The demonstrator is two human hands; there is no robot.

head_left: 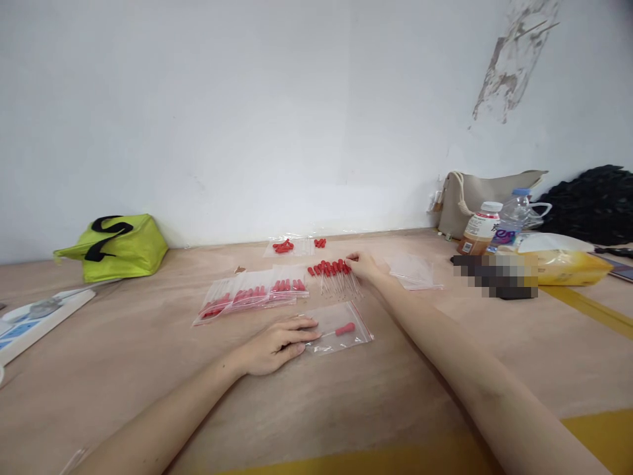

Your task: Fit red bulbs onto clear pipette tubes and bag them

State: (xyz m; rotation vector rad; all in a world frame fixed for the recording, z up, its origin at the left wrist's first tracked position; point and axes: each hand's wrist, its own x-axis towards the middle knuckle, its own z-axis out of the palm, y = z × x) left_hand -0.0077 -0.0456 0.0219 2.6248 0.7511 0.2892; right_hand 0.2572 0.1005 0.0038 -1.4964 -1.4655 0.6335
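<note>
My left hand (279, 343) lies with its fingers stretched out and slightly apart on the left end of a clear zip bag (363, 323). Inside that bag is a dropper (345, 328) with a red rubber bulb, its thin tube pointing at my fingertips. Farther off, my right hand (363, 265) reaches to a row of loose red-bulbed droppers (326, 269), whose thin clear tubes point toward me. Thumb and fingers are closed at the bulb of the rightmost dropper (347, 262); the grip is partly hidden.
Overlapping filled zip bags (247, 297) lie left of the loose droppers. Behind them are a bag of red pieces (283, 247) and loose red bulbs (320, 243). Flat clear bags (413, 272) lie right. Farther right stand bottles (482, 227); a green bag (126, 247) sits left.
</note>
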